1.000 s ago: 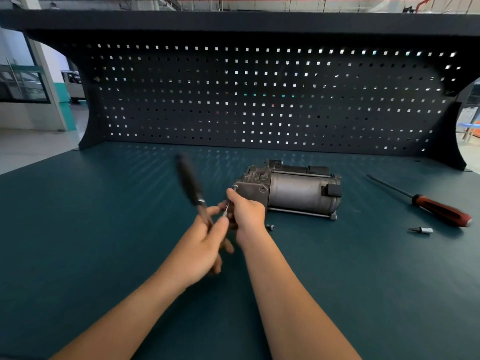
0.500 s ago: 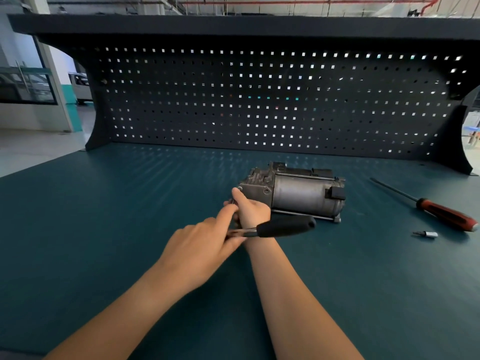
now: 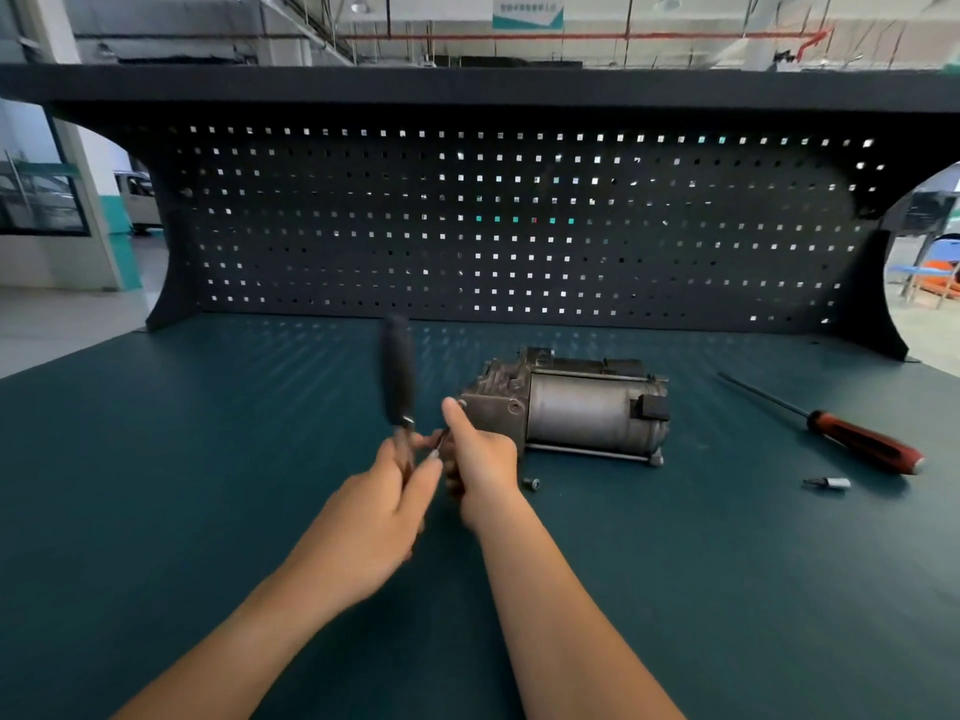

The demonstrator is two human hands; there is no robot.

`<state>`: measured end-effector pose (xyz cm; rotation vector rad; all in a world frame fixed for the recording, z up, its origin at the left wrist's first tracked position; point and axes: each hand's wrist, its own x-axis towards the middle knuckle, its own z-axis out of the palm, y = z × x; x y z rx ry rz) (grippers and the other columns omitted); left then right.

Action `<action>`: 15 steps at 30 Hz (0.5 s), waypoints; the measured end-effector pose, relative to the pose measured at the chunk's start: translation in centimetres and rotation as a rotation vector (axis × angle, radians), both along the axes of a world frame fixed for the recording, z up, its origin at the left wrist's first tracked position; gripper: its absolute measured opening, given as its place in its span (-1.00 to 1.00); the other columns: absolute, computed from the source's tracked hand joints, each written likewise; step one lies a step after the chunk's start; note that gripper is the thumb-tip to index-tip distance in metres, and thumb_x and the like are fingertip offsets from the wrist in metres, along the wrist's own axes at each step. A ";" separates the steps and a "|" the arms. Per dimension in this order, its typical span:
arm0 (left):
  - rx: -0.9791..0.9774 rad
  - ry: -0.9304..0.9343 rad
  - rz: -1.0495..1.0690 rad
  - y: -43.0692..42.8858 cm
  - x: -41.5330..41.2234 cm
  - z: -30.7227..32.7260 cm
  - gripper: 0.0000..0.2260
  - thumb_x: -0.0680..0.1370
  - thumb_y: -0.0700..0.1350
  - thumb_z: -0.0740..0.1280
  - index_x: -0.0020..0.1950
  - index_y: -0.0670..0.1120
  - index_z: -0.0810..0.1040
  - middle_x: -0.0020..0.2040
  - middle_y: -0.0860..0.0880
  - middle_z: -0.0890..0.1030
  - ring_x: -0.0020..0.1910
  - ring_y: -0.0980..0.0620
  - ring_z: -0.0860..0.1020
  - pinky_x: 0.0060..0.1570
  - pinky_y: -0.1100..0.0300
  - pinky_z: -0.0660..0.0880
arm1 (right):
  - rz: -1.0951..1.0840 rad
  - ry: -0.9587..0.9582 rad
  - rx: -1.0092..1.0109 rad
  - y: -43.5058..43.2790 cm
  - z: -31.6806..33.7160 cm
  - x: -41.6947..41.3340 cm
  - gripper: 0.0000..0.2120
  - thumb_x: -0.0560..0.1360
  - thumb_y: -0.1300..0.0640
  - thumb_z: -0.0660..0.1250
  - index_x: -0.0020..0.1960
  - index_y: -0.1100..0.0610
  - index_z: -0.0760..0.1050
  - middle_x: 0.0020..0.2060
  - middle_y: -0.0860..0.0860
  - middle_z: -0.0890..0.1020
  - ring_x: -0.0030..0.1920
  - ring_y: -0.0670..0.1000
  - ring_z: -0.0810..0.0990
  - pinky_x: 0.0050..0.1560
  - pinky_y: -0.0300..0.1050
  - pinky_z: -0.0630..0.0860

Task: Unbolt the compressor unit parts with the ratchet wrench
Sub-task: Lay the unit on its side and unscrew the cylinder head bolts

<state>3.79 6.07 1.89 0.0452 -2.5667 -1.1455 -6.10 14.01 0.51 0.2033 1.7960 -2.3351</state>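
surface: teal bench (image 3: 208, 511), black pegboard (image 3: 519, 226) behind, workshop hall beyond.
left hand (image 3: 374, 517): fingers closed round the ratchet (image 3: 397, 376) shank, blurred handle pointing up.
right hand (image 3: 483, 465): curled on the ratchet's head, thumb raised.
compressor (image 3: 582, 413): just beyond the right hand.
bolt (image 3: 531, 483): loose, just right of it.
screwdriver (image 3: 862, 446), bit (image 3: 828, 482): well right.

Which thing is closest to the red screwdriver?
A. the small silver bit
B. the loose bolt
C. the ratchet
A: the bit lies just in front of the screwdriver handle, while the bolt and the ratchet are far to its left.
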 end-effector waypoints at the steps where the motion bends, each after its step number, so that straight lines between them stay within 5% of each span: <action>1: -0.279 0.043 0.031 0.0 0.0 -0.3 -0.80 0.57 0.15 0.00 0.11 0.11 0.20 -0.40 0.09 0.48 -0.40 0.11 0.54 -0.39 0.19 0.40 | -0.018 0.017 -0.002 -0.1 0.0 0.0 -0.66 0.46 0.04 0.39 -0.41 0.17 0.43 -0.46 0.06 0.47 -0.47 -0.03 0.37 -0.44 -0.23 0.30; 3: -0.598 0.130 0.067 0.2 0.0 -1.1 -0.63 0.56 0.20 -0.04 0.34 0.15 0.04 -0.37 0.12 0.41 -0.35 0.12 0.52 -0.40 0.23 0.33 | -0.006 0.014 -0.103 -0.2 0.0 0.1 -0.71 0.48 0.17 0.38 -0.38 0.19 0.41 -0.42 0.07 0.47 -0.45 -0.02 0.45 -0.37 -0.22 0.39; 5: -0.585 0.122 0.049 0.4 -0.1 -1.7 -0.54 0.55 0.21 -0.04 0.41 0.17 -0.05 -0.39 0.12 0.40 -0.42 0.14 0.43 -0.43 0.26 0.31 | 0.028 -0.010 -0.205 -0.2 0.1 0.1 -0.76 0.50 0.22 0.34 -0.33 0.24 0.43 -0.38 0.11 0.50 -0.39 0.01 0.50 -0.27 -0.19 0.44; 7: -0.280 0.084 -0.007 0.4 -0.2 -1.7 -0.62 0.56 0.17 0.02 0.37 0.16 0.13 -0.39 0.08 0.46 -0.45 0.13 0.43 -0.41 0.24 0.35 | 0.021 -0.038 -0.264 -0.2 0.1 0.1 -0.76 0.49 0.24 0.33 -0.35 0.24 0.45 -0.45 0.11 0.54 -0.36 0.06 0.49 -0.22 -0.08 0.43; 9: 0.251 0.016 -0.046 0.7 -0.7 -1.6 -0.78 0.60 0.06 0.07 0.21 0.09 0.37 -0.45 0.03 0.51 -0.53 0.11 0.43 -0.46 0.27 0.39 | 0.041 -0.074 -0.282 -0.2 0.2 0.1 -0.76 0.50 0.18 0.31 -0.32 0.22 0.49 -0.54 0.03 0.57 -0.39 0.01 0.47 -0.29 -0.12 0.39; 12: 0.996 -0.134 -0.109 0.6 -1.2 -0.7 -0.70 0.62 0.03 0.06 0.05 -0.07 0.53 -0.49 -0.06 0.50 -0.62 0.06 0.35 -0.60 0.27 0.34 | 0.126 -0.131 -0.339 -0.1 0.4 0.1 -0.73 0.54 0.04 0.25 -0.26 0.17 0.50 -0.56 -0.06 0.57 -0.45 -0.08 0.36 -0.38 -0.23 0.28; 13: 1.073 -0.156 -0.109 0.2 -1.2 -0.5 -0.68 0.62 0.04 0.06 0.02 -0.10 0.52 -0.49 -0.08 0.49 -0.62 0.07 0.33 -0.60 0.26 0.32 | 0.142 -0.130 -0.330 -0.1 0.5 0.1 -0.72 0.55 0.02 0.23 -0.26 0.15 0.50 -0.55 -0.08 0.57 -0.51 -0.11 0.33 -0.44 -0.26 0.25; 15: 0.884 -0.160 -0.084 -0.5 -1.1 -0.6 -0.72 0.62 0.03 0.06 -0.01 -0.08 0.49 -0.50 -0.05 0.50 -0.61 0.06 0.35 -0.54 0.22 0.34 | 0.129 -0.100 -0.254 -0.1 0.5 0.1 -0.70 0.55 0.01 0.22 -0.28 0.14 0.51 -0.52 -0.07 0.60 -0.60 -0.15 0.29 -0.54 -0.29 0.21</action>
